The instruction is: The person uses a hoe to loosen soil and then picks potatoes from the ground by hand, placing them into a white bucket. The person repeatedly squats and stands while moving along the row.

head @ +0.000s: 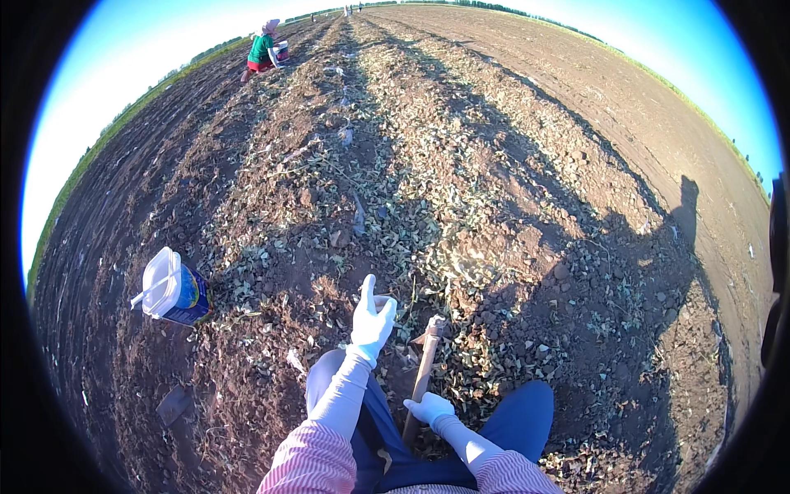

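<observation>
In a white glove, my right hand [430, 409] grips the lower wooden handle of a short hand hoe [426, 361] between my knees. The hoe's head rests at the soil among dry leaves, and its blade is partly hidden. My left hand [373, 321], also white-gloved, hovers left of the hoe head. One finger points up and away from the others, with nothing visible held. Below both hands lies loose brown soil with pale, withered leaves [469, 364]. To the left, a blue plastic bucket [191, 299] with a white rim and handle stands tilted on the ground.
A dark flat piece [174, 404] lies on the soil at lower left. Scraps of plastic film [358, 213] lie along the leaf-strewn row ahead. Farther off at left, a person in a green top [262, 49] crouches beside another bucket [282, 50]. Shadow covers the ground at right.
</observation>
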The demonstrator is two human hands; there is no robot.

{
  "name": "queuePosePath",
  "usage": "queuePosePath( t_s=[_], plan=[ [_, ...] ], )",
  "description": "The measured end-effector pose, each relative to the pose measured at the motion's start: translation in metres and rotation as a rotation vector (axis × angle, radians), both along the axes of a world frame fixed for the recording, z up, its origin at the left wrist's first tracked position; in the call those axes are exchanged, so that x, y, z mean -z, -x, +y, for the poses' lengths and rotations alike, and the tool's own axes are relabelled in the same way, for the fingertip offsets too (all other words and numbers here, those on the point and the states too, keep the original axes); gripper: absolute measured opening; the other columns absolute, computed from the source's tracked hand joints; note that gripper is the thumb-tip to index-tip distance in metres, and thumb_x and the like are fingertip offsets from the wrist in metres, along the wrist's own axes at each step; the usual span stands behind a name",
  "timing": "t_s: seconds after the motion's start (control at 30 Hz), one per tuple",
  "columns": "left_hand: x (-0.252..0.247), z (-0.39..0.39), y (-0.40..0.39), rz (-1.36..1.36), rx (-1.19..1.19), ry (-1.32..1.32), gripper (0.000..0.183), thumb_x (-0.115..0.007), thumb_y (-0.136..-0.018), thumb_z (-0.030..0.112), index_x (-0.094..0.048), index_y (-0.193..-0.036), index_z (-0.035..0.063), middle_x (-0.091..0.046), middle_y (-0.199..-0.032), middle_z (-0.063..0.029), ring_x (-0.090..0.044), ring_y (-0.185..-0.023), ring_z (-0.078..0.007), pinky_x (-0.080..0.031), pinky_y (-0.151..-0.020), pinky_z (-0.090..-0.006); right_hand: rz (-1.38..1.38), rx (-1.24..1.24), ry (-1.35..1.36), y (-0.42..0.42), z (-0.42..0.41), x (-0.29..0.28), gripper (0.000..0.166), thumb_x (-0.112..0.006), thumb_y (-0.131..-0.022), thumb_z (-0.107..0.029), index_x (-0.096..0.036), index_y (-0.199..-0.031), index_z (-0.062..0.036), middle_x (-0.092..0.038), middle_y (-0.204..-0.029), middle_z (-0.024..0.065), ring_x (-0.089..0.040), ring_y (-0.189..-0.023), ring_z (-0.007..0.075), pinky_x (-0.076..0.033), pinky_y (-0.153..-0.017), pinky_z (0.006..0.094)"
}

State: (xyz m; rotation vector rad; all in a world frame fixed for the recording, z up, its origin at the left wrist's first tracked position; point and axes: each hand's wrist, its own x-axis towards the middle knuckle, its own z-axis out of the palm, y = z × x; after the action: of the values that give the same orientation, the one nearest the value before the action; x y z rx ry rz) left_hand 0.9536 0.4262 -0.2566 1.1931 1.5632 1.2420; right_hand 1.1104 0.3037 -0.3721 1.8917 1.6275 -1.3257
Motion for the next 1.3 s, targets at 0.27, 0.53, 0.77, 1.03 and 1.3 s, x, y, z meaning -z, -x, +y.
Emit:
queuePosePath(
  t_s=[0.27,0.53,0.77,1.03,1.3],
  plan=[
    [-0.008,0.001,0.008,-0.051,-0.079,-0.037,0.065,-0.060,-0.090,0.011,-0.029,-0.147,0.0064,-0.065,-0.098,-0.0064,-0.056,-0.077,-0.0084,-0.048,-0.071,-0.0229,0.062,0.077,0.020,0.003,0.002,-0.007,0.068,-0.055,-0.083,-0.062,-0.064,-0.113,-0.0013,-0.066,-0.112,0.0173,-0.063,-0.105,0.0319,-0.048,-0.091,0.0407],
    [-0.033,-0.021,0.004,-0.308,-0.039,-0.171,0.058,-0.053,-0.094,0.012,-0.027,-0.145,0.0003,-0.066,-0.103,-0.0116,-0.061,-0.096,-0.0154,-0.045,-0.092,-0.0283,0.188,0.212,0.052,-0.013,-0.002,0.020,0.064,-0.063,-0.075,-0.058,-0.067,-0.107,-0.0020,-0.068,-0.106,0.0168,-0.065,-0.100,0.0323,-0.049,-0.088,0.0383],
    [-0.063,-0.037,-0.002,-0.223,-0.044,-0.147,0.059,-0.055,-0.095,0.019,-0.029,-0.144,-0.0009,-0.065,-0.106,-0.0121,-0.060,-0.101,-0.0170,-0.042,-0.098,-0.0311,0.185,0.237,-0.101,-0.021,-0.013,-0.005,0.058,-0.060,-0.076,-0.057,-0.069,-0.093,-0.0017,-0.069,-0.094,0.0173,-0.066,-0.091,0.0323,-0.050,-0.082,0.0399],
    [-0.111,-0.063,0.023,-0.365,-0.098,-0.300,0.057,-0.052,-0.096,0.019,-0.028,-0.142,-0.0057,-0.063,-0.106,-0.0141,-0.060,-0.104,-0.0211,-0.043,-0.101,-0.0350,0.157,0.301,-0.145,-0.055,-0.013,-0.004,0.057,-0.063,-0.075,-0.054,-0.068,-0.097,-0.0019,-0.070,-0.094,0.0159,-0.067,-0.091,0.0310,-0.051,-0.081,0.0395],
    [-0.102,-0.182,0.113,0.115,-0.402,-0.126,0.053,-0.051,-0.095,0.015,-0.033,-0.142,-0.0007,-0.063,-0.107,-0.0108,-0.059,-0.101,-0.0162,-0.043,-0.098,-0.0335,0.147,0.233,-0.114,-0.056,-0.010,0.007,0.059,-0.066,-0.075,-0.051,-0.067,-0.104,-0.0003,-0.068,-0.102,0.0180,-0.066,-0.096,0.0318,-0.051,-0.085,0.0396]
  ],
)
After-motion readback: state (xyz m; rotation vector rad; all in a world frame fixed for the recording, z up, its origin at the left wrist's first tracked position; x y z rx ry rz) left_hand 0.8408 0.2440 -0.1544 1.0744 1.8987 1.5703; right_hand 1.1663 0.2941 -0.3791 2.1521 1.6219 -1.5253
